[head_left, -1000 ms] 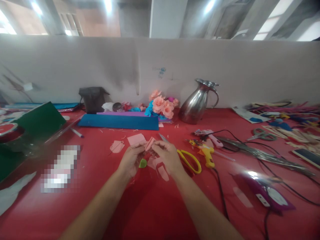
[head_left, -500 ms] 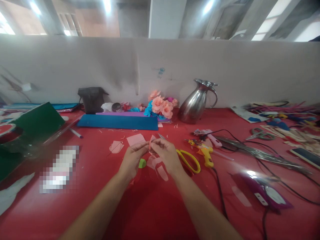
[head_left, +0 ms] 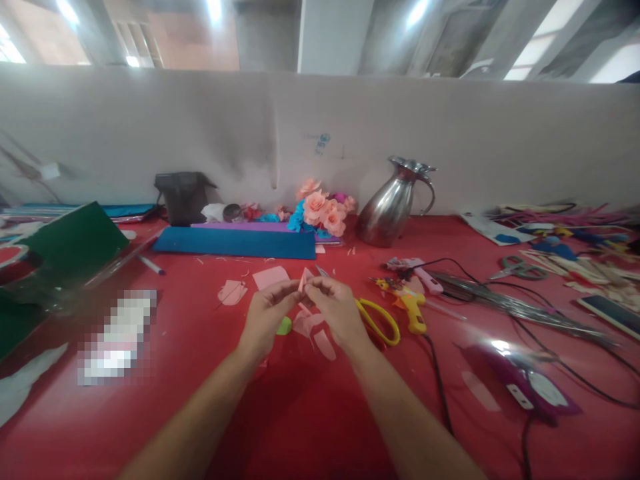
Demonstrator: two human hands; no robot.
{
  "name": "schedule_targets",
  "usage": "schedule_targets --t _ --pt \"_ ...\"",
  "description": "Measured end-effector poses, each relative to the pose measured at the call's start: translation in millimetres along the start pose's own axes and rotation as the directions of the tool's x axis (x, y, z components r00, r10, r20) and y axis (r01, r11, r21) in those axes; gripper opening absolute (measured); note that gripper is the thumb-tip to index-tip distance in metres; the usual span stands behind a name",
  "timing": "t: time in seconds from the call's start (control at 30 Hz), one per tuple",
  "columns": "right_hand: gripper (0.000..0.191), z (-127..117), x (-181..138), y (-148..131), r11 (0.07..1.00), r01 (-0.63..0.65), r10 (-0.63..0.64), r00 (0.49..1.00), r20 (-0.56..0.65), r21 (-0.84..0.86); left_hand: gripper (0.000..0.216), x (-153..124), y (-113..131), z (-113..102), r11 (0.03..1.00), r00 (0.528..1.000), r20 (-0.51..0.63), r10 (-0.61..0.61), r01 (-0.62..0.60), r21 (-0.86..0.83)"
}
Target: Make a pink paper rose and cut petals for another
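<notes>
Both hands meet over the middle of the red table, fingertips pinched on one small folded piece of pink paper (head_left: 303,280). My left hand (head_left: 266,313) grips its left side and my right hand (head_left: 334,308) its right side; the fingers hide much of it. Cut pink petal pieces (head_left: 325,345) lie below and between the hands, near a lime-green piece (head_left: 284,326). Beyond the left fingers is a flat pink sheet (head_left: 271,277), with another pink scrap (head_left: 232,292) beside it. Yellow-handled scissors (head_left: 383,323) lie beside my right hand, their blades partly behind it.
A yellow glue gun (head_left: 415,313) and a pink one (head_left: 427,277) lie to the right, with black cables trailing. Behind stand a metal jug (head_left: 387,210), pink paper flowers (head_left: 323,210) and a blue sheet (head_left: 235,243). Grey-handled scissors (head_left: 523,267) and a phone (head_left: 610,313) are far right.
The pink paper between my fingertips has turned slightly, and more of its folded, pointed shape shows above the fingers. Both hands stay in nearly the same place.
</notes>
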State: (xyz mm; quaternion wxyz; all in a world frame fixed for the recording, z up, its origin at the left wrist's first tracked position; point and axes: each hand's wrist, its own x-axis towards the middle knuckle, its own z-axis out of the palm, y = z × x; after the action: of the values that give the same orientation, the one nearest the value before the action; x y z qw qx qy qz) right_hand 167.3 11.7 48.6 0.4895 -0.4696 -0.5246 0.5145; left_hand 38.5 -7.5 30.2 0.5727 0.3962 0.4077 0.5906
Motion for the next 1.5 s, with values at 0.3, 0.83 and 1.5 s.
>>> schedule_targets --t 0.3,0.83,1.5 --pt "0.013 2 -1 -1 1.000 -0.013 0.012 0.999 0.035 0.026 0.014 2 -3 0 0.999 0.996 -0.070 0.051 -0.051 -0.010" --pt "0.009 -1 5 12 0.993 0.106 -0.106 0.994 0.004 -0.060 0.022 2 -2 -1 1.000 1.000 -0.028 0.004 -0.004 -0.017" --pt "0.011 -2 3 4 0.999 0.029 -0.033 0.996 0.085 0.043 0.012 1 -1 -3 0.973 0.991 -0.054 0.123 -0.109 0.203"
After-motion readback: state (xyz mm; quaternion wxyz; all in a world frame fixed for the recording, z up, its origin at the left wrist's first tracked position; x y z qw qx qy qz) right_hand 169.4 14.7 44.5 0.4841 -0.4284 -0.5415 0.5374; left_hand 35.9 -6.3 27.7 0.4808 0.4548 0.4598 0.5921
